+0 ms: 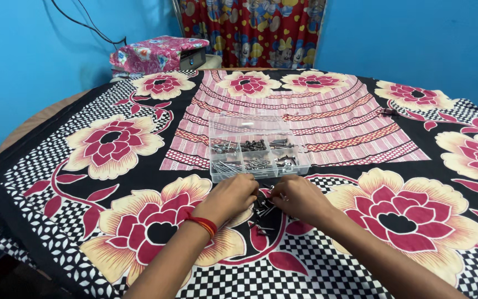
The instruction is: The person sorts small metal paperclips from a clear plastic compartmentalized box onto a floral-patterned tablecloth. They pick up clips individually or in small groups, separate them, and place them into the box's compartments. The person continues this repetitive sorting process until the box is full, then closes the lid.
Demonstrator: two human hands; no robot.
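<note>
Loose screws (pixel 262 213) lie between both hands' fingers (pixel 250 185) — touching, seemingly.

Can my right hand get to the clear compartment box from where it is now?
Probably yes: the right hand sits just in front of the clear compartment box, with only loose screws on the cloth and nothing between them.

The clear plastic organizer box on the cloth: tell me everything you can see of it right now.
The clear plastic organizer box is a shallow, see-through tray split into compartments. The near ones hold sorted dark and silvery metal screws; the far ones look nearly bare. It sits flat on the flowered cloth, on the pink striped panel, just beyond the left hand and right hand, which work at the loose screws beside its near edge. Whether either hand touches it is unclear.
</note>
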